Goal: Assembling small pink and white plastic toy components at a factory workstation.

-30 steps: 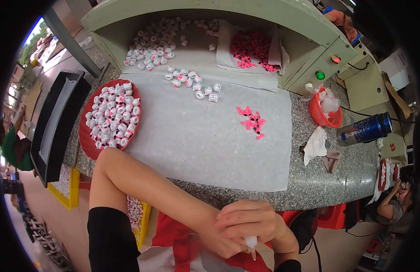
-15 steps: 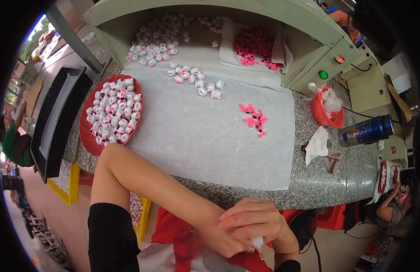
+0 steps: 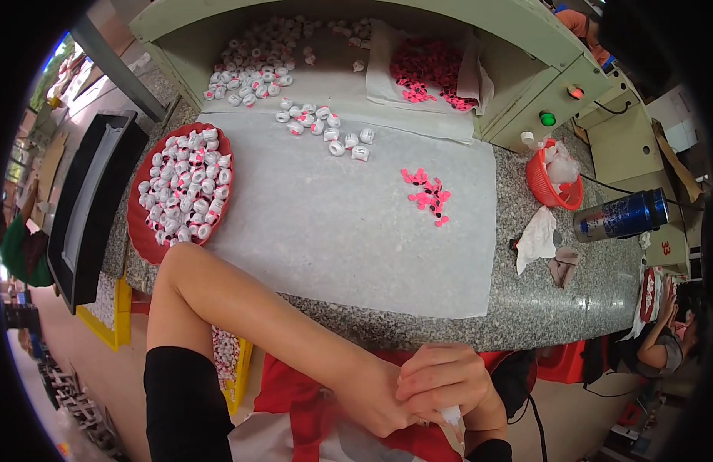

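Observation:
In front of my lap, beyond the table's near edge, my two hands are close together. My right hand (image 3: 445, 377) is closed, its fingers wrapped round a small white-nozzled bottle (image 3: 452, 416); only the white collar and a clear tip show beneath the fingers. My left hand (image 3: 375, 400) reaches across from the left and is curled beside and under the right one. Its fingertips are hidden, so whatever it grips cannot be made out. On the white paper sheet (image 3: 318, 231) lie loose pink and black pieces (image 3: 427, 199) and several small white figures (image 3: 337, 142) with pink marks.
A red scalloped dish (image 3: 137, 231) heaped with white figures stands left, by my left elbow. A pale green cabinet (image 3: 518, 115) holds more figures and a pink pile (image 3: 429, 69). At right are a red basket (image 3: 539, 185), a blue tumbler (image 3: 622, 215) and crumpled cloths (image 3: 536, 239).
My hands have shifted slightly to the right, still together, with the bottle. The table scene has slid slightly left and up in the view.

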`<state>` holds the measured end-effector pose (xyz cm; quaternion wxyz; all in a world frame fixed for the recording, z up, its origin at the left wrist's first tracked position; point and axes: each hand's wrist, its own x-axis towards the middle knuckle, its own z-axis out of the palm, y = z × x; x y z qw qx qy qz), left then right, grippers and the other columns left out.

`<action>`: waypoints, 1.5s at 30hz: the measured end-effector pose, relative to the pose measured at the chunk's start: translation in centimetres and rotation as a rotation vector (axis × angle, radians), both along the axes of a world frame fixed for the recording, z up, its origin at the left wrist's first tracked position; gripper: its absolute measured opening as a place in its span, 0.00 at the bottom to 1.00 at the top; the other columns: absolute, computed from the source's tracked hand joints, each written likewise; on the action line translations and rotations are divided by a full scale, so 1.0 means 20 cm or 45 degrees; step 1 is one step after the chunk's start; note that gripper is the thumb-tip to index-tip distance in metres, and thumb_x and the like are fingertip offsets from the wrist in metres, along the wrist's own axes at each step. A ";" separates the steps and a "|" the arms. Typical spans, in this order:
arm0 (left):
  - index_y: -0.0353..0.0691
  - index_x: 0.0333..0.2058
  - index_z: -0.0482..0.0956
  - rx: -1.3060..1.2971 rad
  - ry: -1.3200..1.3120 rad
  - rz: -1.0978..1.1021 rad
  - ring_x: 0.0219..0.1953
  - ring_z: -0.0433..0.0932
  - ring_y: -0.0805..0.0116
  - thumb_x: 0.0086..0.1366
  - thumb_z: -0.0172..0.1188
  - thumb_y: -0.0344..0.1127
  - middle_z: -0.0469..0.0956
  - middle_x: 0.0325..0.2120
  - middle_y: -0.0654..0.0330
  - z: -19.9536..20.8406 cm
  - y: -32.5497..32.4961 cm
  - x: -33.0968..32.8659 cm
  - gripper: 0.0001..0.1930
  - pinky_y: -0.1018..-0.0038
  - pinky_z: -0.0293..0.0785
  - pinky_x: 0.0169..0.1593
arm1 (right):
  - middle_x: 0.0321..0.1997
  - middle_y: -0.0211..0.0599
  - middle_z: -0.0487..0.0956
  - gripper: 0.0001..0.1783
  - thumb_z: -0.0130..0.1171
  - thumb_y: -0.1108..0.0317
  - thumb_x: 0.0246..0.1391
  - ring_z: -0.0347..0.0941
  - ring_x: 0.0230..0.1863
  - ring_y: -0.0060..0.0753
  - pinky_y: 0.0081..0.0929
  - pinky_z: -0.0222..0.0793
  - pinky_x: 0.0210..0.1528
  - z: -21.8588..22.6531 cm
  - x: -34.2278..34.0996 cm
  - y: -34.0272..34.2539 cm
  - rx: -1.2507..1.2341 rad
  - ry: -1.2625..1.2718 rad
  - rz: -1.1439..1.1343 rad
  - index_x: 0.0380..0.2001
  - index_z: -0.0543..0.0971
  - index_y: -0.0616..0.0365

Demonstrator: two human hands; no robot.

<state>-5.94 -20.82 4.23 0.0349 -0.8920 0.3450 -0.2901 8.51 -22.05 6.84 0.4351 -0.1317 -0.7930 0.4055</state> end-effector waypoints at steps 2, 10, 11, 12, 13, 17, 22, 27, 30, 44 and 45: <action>0.43 0.11 0.71 -0.016 0.040 0.008 0.23 0.69 0.73 0.43 0.51 0.36 0.68 0.13 0.66 0.00 0.00 0.00 0.08 0.78 0.65 0.29 | 0.26 0.42 0.74 0.08 0.58 0.71 0.29 0.73 0.28 0.41 0.27 0.68 0.25 0.00 0.01 0.00 -0.035 0.049 0.052 0.18 0.73 0.64; 0.38 0.14 0.76 -0.210 -0.062 0.094 0.20 0.70 0.72 0.45 0.50 0.33 0.70 0.13 0.63 -0.02 -0.02 0.02 0.08 0.77 0.63 0.24 | 0.28 0.42 0.74 0.07 0.58 0.75 0.29 0.73 0.30 0.43 0.29 0.71 0.29 0.00 -0.07 0.05 -0.053 0.137 0.059 0.18 0.73 0.64; 0.38 0.14 0.76 -0.209 -0.061 0.093 0.20 0.70 0.72 0.45 0.50 0.33 0.70 0.13 0.63 -0.03 -0.03 0.02 0.08 0.77 0.63 0.24 | 0.28 0.42 0.74 0.07 0.58 0.75 0.29 0.73 0.30 0.43 0.29 0.71 0.29 0.00 -0.08 0.05 -0.052 0.137 0.059 0.18 0.73 0.64; 0.37 0.15 0.74 -0.108 -0.077 0.096 0.20 0.69 0.73 0.45 0.49 0.31 0.69 0.14 0.62 -0.04 -0.03 0.03 0.07 0.78 0.63 0.23 | 0.26 0.42 0.75 0.07 0.58 0.72 0.29 0.74 0.29 0.43 0.29 0.70 0.26 0.00 -0.08 0.05 -0.038 0.127 0.048 0.17 0.74 0.63; 0.36 0.15 0.72 -0.007 -0.091 0.102 0.20 0.69 0.73 0.45 0.48 0.28 0.68 0.14 0.62 -0.03 -0.02 0.02 0.06 0.79 0.63 0.22 | 0.24 0.41 0.75 0.08 0.58 0.69 0.29 0.74 0.28 0.42 0.29 0.70 0.24 0.00 -0.09 0.05 -0.023 0.117 0.040 0.16 0.74 0.63; 0.33 0.16 0.70 0.121 -0.088 0.077 0.20 0.68 0.75 0.46 0.47 0.24 0.66 0.14 0.62 -0.02 0.01 0.02 0.04 0.81 0.63 0.21 | 0.22 0.42 0.75 0.09 0.58 0.66 0.30 0.75 0.27 0.42 0.29 0.70 0.22 -0.03 -0.07 0.06 -0.017 0.111 0.070 0.16 0.75 0.62; 0.36 0.14 0.74 -0.072 -0.066 0.083 0.21 0.70 0.71 0.46 0.49 0.31 0.68 0.13 0.60 -0.05 0.00 0.02 0.08 0.79 0.63 0.24 | 0.29 0.43 0.74 0.09 0.59 0.72 0.30 0.73 0.31 0.43 0.29 0.71 0.30 0.01 -0.07 0.08 -0.020 0.092 0.130 0.19 0.73 0.64; 0.38 0.13 0.73 -0.300 -0.237 0.252 0.22 0.70 0.72 0.47 0.48 0.31 0.68 0.13 0.62 -0.03 0.01 -0.02 0.08 0.80 0.63 0.25 | 0.29 0.42 0.74 0.10 0.59 0.70 0.30 0.73 0.32 0.42 0.30 0.70 0.29 -0.01 -0.11 0.10 0.044 0.108 0.159 0.19 0.74 0.64; 0.40 0.12 0.72 -0.100 -0.272 0.351 0.24 0.71 0.71 0.46 0.49 0.32 0.70 0.16 0.63 -0.06 -0.02 -0.05 0.08 0.79 0.64 0.28 | 0.29 0.43 0.74 0.09 0.58 0.73 0.27 0.73 0.32 0.43 0.29 0.70 0.29 0.01 -0.13 0.10 -0.033 0.055 0.142 0.19 0.73 0.64; 0.38 0.16 0.73 -0.583 0.493 -0.087 0.27 0.72 0.62 0.42 0.53 0.36 0.71 0.19 0.59 -0.07 0.19 -0.01 0.07 0.69 0.69 0.32 | 0.25 0.40 0.76 0.06 0.53 0.79 0.25 0.73 0.25 0.38 0.24 0.69 0.26 -0.01 0.11 0.14 -0.379 -0.214 -0.064 0.16 0.74 0.61; 0.38 0.14 0.73 -0.683 0.556 0.024 0.26 0.73 0.61 0.42 0.54 0.34 0.71 0.18 0.57 -0.04 0.26 -0.01 0.06 0.67 0.70 0.30 | 0.26 0.40 0.75 0.08 0.52 0.81 0.24 0.72 0.24 0.36 0.23 0.68 0.25 0.00 0.20 0.13 -0.475 -0.293 -0.152 0.17 0.74 0.62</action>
